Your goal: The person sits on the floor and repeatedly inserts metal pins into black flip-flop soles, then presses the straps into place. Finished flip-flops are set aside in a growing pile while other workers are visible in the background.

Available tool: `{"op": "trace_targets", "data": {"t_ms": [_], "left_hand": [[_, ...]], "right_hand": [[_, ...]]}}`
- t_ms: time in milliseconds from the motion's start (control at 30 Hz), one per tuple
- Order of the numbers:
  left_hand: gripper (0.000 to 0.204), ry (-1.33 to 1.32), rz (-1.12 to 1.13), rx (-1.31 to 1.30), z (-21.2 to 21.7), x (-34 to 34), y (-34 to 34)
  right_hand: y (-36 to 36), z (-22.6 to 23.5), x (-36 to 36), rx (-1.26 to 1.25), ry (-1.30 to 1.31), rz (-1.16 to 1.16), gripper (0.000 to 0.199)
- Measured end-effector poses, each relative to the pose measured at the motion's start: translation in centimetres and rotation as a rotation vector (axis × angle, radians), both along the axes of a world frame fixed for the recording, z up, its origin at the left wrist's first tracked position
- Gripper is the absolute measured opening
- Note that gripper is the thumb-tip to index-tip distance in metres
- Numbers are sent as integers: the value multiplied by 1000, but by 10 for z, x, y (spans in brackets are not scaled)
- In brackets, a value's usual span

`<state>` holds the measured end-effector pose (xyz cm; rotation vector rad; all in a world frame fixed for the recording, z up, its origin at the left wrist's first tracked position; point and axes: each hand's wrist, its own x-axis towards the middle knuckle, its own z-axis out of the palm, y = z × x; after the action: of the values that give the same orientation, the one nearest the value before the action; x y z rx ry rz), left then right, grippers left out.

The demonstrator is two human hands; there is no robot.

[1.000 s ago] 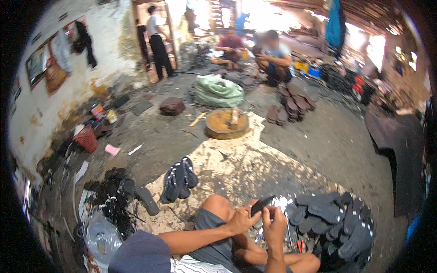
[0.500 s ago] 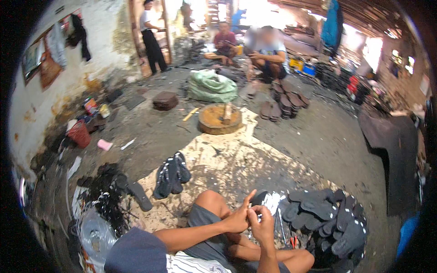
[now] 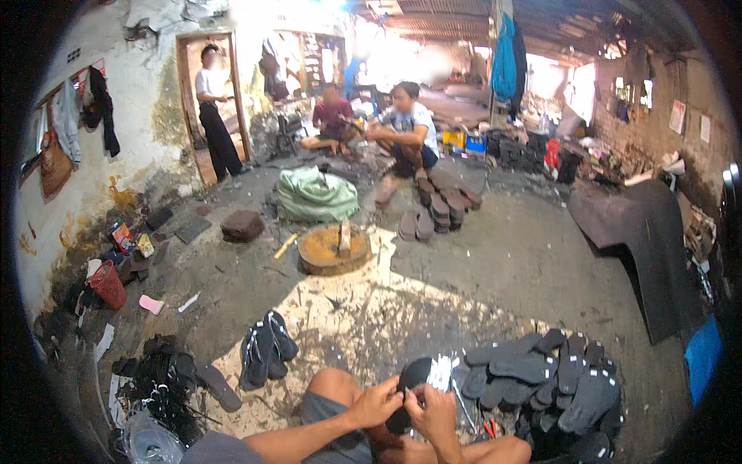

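My left hand (image 3: 377, 404) and my right hand (image 3: 433, 411) are close together over my lap, fingertips nearly meeting. Both are closed in a pinch; whatever lies between the fingers is too small to make out. Just beyond and partly behind them is a black rounded sole-like piece (image 3: 416, 373); I cannot tell whether either hand touches it. Shiny white strips (image 3: 443, 372) lie right beside it. To the right spreads a big heap of black sandal soles (image 3: 525, 367), some with small white marks. A pair of orange-red handles (image 3: 489, 428) shows at its near edge.
Several black sandals (image 3: 267, 349) lie on the stained sheet ahead. Black scraps (image 3: 158, 379) and clear plastic (image 3: 151, 441) are at left. Farther off are a round wooden block (image 3: 321, 259), a green sack (image 3: 317, 195), brown soles (image 3: 440, 213), two squatting people and one standing.
My left hand's raised index finger has come down, and both hands now pinch close together. The view has tilted up and swung right, showing more of the room.
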<state>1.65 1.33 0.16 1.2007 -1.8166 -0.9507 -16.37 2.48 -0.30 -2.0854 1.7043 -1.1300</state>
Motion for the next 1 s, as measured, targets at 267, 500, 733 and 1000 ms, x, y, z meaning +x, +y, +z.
{"op": "trace_targets", "data": {"t_ms": [267, 500, 733, 1000], "left_hand": [[49, -86, 4, -43, 15, 3, 8], [48, -71, 4, -59, 25, -1, -1], [46, -28, 96, -179, 30, -13, -15], [33, 979, 155, 357, 28, 3, -42]], "right_hand": [[3, 29, 9, -128, 40, 25, 11], [-7, 23, 15, -160, 37, 17, 13], [-14, 44, 18, -38, -161, 8, 16], [-5, 29, 5, -13, -440, -192, 44]]}}
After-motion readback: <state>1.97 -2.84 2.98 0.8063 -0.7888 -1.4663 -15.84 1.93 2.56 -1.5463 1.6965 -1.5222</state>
